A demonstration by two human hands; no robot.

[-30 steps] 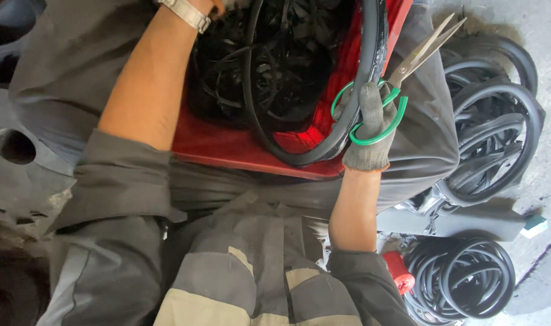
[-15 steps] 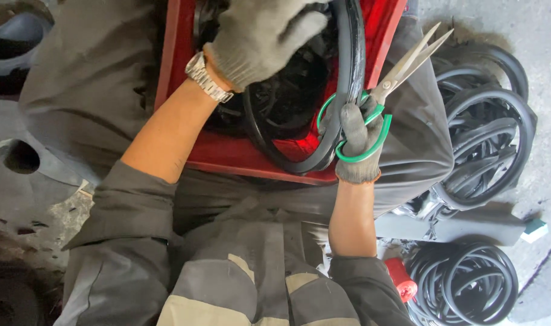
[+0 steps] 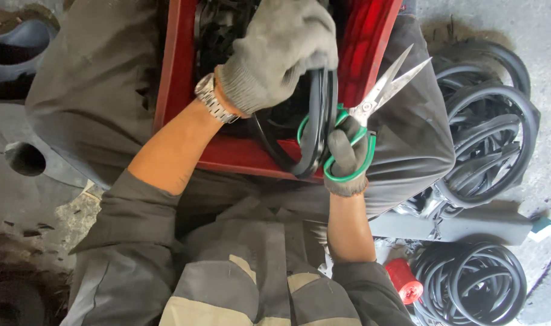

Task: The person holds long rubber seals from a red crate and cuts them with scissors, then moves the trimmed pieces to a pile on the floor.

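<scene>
Left hand [image 3: 281, 51], in a grey glove with a metal wristwatch [image 3: 214, 99] on the wrist, is clamped tight around a black rubber strip [image 3: 321, 108] looping up out of the red crate [image 3: 239, 151] on the lap. Just right of it, the gloved right hand [image 3: 347, 157] has fingers through the green-handled scissors [image 3: 372, 102], blades slightly apart and pointing up-right. Coils of black rubber [image 3: 487, 145] sit on the floor further right.

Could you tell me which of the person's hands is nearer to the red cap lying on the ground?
The right hand, holding the green-handled scissors, sits above the red cap. The left hand is farther up, over the red crate.
</scene>
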